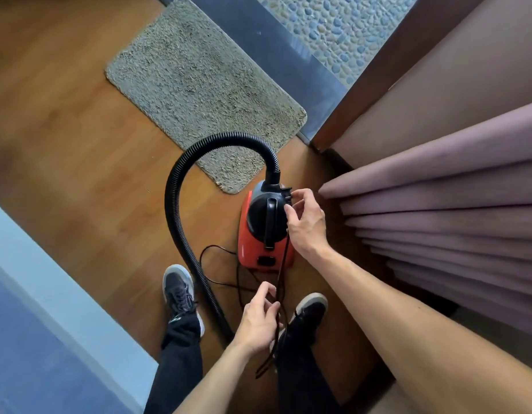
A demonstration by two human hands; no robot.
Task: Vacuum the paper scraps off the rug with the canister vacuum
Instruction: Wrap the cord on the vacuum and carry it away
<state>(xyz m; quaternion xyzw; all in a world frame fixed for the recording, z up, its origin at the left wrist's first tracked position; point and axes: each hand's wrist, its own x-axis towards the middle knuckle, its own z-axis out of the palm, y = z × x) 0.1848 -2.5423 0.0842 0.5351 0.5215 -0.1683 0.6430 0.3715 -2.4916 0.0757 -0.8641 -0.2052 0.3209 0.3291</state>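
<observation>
**Cord in both grips, rug not yet reached**

My right grip [303,216] pinched the black cord [282,264] just beside the top of the red canister vacuum [253,249]. My left grip [258,321], nearer to my body, was curled around the same cord lower down. I judged the step to be cord handling and not vacuuming; winding or unwinding, I could not tell. The next move called for a freed cord and one grip on the hose [172,198], which arched to the left of both grips. The rug [199,85] lay beyond the right grip on the wooden floor [64,130]; I could make out no clear scraps on it. A folded curtain [453,204] hung to the right.
</observation>
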